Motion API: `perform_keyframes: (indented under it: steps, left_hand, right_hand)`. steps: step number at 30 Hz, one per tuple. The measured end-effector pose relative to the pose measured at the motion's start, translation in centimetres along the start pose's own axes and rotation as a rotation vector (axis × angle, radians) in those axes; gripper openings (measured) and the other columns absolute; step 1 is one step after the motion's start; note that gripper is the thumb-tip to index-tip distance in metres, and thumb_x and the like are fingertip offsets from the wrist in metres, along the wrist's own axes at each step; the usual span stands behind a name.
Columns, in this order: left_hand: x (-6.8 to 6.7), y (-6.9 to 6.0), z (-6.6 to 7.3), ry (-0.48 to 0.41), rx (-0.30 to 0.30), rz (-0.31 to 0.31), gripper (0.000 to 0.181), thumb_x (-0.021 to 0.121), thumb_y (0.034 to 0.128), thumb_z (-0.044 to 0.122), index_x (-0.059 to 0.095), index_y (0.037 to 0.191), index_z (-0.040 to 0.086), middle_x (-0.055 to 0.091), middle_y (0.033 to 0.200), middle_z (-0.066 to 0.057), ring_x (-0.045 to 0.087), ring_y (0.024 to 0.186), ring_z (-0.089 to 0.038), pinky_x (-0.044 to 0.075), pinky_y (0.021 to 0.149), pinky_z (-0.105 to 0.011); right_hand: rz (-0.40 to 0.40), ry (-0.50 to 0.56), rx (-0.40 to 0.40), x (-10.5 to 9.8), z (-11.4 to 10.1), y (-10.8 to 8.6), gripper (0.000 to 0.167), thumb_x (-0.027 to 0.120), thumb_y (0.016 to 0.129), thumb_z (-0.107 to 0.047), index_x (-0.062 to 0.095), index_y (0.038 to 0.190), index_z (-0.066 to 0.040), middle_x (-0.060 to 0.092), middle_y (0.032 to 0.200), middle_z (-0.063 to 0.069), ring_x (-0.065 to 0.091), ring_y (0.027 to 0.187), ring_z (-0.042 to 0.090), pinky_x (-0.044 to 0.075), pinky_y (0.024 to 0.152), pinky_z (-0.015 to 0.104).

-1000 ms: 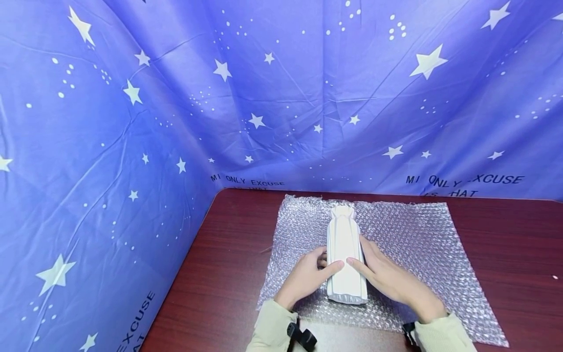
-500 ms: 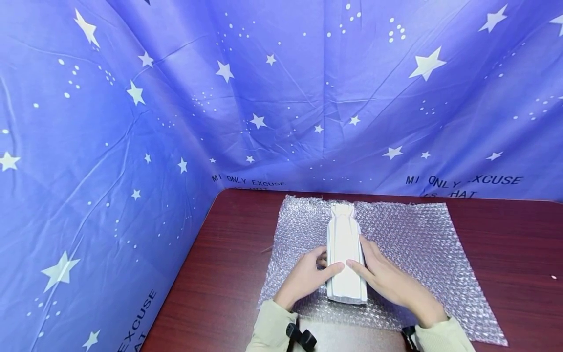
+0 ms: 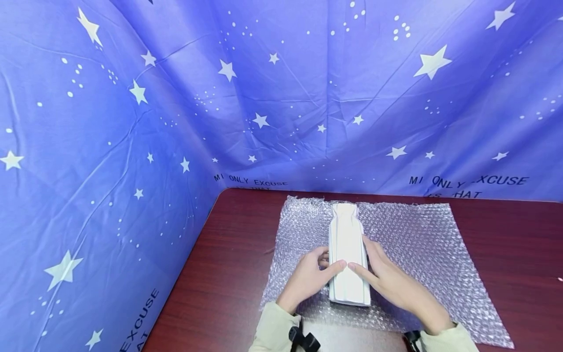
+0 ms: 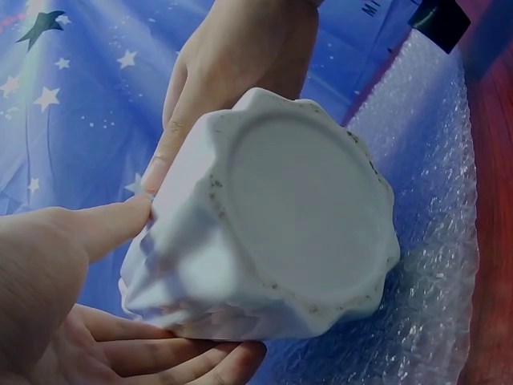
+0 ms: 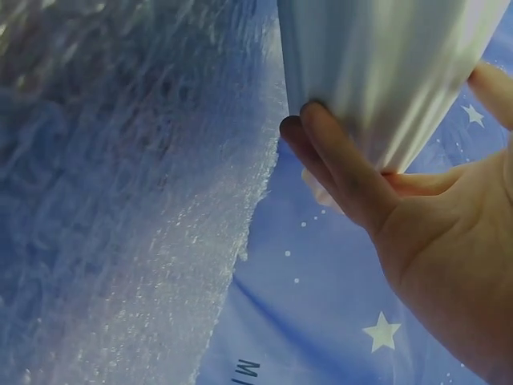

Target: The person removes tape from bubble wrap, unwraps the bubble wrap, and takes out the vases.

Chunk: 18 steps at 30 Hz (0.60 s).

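A white ribbed vase (image 3: 346, 239) lies lengthwise over a sheet of bubble wrap (image 3: 409, 244), its narrow neck toward the back. My left hand (image 3: 308, 276) grips its left side, thumb on top and fingers curled beneath. On the other side my right hand (image 3: 396, 283) holds it, the thumb tip close to the left thumb. In the left wrist view the scalloped base (image 4: 300, 208) of the vase faces the camera, with small dark specks round its rim. The right wrist view shows fingers (image 5: 345, 164) against the vase's ribbed side (image 5: 361, 72).
The bubble wrap lies flat on a dark red wooden table (image 3: 220, 254). A blue cloth with white stars (image 3: 325, 98) hangs behind the table and along its left side. A small white speck (image 3: 560, 279) lies at the far right.
The near end of the vase looks slightly lower and its underside shows less than before. Both hands keep their hold. The whole head view has shifted slightly.
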<state>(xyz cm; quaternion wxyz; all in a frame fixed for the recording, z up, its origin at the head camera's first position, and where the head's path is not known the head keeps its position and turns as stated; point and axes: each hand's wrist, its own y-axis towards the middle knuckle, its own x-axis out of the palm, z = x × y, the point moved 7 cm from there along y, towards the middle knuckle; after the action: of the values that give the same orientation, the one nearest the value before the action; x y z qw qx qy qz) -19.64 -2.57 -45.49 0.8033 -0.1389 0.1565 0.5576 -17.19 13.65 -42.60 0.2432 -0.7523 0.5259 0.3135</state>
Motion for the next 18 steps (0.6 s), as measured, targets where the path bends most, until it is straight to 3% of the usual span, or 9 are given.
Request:
perform_keyframes:
  steps: [18]
  left_hand:
    - [-1.0, -0.5, 1.3, -0.064, 0.013, 0.080, 0.062, 0.073, 0.0889, 0.041, 0.056, 0.138, 0.006, 0.068, 0.122, -0.010, 0.067, 0.098, -0.010, 0.056, 0.072, -0.018]
  right_hand:
    - [0.051, 0.005, -0.019, -0.8, -0.9, 0.1, 0.090, 0.051, 0.100, -0.051, 0.007, 0.156, 0.004, 0.016, 0.156, 0.037, 0.024, 0.139, 0.058, 0.027, 0.105, 0.074]
